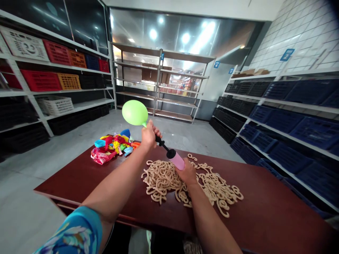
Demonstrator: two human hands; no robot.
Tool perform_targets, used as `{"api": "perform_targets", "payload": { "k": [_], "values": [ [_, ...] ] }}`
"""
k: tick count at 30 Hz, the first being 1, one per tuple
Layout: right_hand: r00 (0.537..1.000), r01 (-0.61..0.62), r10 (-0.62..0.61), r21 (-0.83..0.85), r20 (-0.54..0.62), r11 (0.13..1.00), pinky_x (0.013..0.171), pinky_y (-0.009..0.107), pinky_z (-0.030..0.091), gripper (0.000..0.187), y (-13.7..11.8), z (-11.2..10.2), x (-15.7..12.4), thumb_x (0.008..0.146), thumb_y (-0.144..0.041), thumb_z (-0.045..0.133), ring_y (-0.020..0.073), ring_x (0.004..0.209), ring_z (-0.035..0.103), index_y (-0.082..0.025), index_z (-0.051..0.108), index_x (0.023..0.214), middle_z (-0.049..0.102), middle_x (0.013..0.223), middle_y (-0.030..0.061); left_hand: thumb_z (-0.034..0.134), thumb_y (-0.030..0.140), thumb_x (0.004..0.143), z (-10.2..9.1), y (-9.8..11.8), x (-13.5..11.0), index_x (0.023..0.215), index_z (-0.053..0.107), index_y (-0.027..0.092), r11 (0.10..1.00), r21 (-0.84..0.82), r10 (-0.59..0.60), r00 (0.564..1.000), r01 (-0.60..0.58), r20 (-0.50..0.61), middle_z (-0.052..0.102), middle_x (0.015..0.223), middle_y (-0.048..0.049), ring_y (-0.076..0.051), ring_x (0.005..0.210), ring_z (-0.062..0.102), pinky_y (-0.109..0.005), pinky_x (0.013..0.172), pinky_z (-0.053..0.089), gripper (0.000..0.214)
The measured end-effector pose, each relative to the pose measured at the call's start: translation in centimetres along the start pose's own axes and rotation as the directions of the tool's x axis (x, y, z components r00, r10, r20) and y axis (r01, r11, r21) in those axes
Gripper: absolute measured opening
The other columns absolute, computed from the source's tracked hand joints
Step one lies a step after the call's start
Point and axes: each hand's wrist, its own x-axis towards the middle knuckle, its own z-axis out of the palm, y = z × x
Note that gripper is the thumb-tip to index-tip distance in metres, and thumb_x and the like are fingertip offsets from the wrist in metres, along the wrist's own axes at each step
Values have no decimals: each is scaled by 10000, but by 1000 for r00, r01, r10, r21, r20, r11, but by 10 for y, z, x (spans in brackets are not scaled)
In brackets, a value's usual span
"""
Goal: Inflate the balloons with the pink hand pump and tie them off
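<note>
A partly inflated green balloon (131,112) sits on the black nozzle of a pink hand pump (175,158). My left hand (149,135) is closed around the balloon's neck and the nozzle tip. My right hand (186,172) is wrapped around the pink pump body, held above the table. Below the pump lies a heap of beige S-shaped hooks (190,183) on the dark red table (265,211).
A pile of flat, uninflated balloons in several colours (112,145) lies at the table's far left. White shelving with red, orange and white crates (53,67) lines the left wall. Shelves of dark blue crates (291,120) line the right. An empty rack (161,84) stands at the back.
</note>
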Motion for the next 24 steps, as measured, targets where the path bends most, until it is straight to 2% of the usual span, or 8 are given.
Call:
{"api": "perform_targets", "payload": {
  "k": [4,7,10,13,16,18,21,24],
  "values": [
    [1000,4,-4,-14,21,1000,555,252,323,319,-2,1,-1,666,-403,595,175,662,551,-197,506,892,597,759,28,520,493,737,-6,-39,-10,528,234,204,998,0,-58,998,58,-36,254,394,77,-63,302,309,-205,325,286,457],
    [1000,-1,1,-13,11,1000,553,252,327,326,-5,1,-1,660,-388,599,172,651,552,-195,506,906,598,754,29,516,476,745,-6,-50,-14,528,234,204,997,-14,-82,996,81,-27,242,390,80,-63,298,303,-204,325,281,448],
    [999,-2,3,8,-36,1000,563,255,341,336,-8,-2,-2,661,-382,594,175,659,558,-196,501,925,600,762,29,528,467,739,-2,-33,-12,525,228,205,998,-11,-68,997,69,30,245,389,76,-66,302,311,-210,329,289,452],
    [998,7,-5,38,-64,999,585,260,361,346,-10,-5,-1,658,-369,589,180,687,565,-197,499,945,605,785,31,538,449,737,4,8,-7,524,216,211,999,-6,-48,995,49,87,244,381,72,-72,306,316,-224,337,309,453],
    [997,10,-5,70,-75,998,604,266,377,351,-11,-6,1,656,-369,585,185,714,568,-199,504,952,610,815,38,528,408,758,11,53,-1,533,218,216,1000,-30,-7,996,10,92,229,372,72,-74,307,304,-225,338,306,428],
    [997,0,6,82,-75,997,599,268,380,351,-12,-4,2,649,-373,586,189,716,569,-198,510,944,610,816,41,533,390,761,15,73,3,536,224,217,998,-61,-1,997,6,82,239,379,69,-74,309,306,-227,340,307,419],
    [997,-35,39,68,-60,997,561,265,362,330,-11,1,1,646,-379,585,186,672,564,-200,518,915,603,759,34,541,373,757,16,76,7,536,230,216,996,-92,11,997,-5,70,245,386,68,-72,308,305,-226,337,302,413],
    [999,-41,42,46,-26,998,536,257,342,320,-6,3,-1,652,-410,594,174,631,554,-210,509,886,594,724,23,532,367,759,11,51,7,535,236,214,997,-76,10,998,-5,65,243,388,70,-70,303,300,-224,334,296,401]
  ]
}}
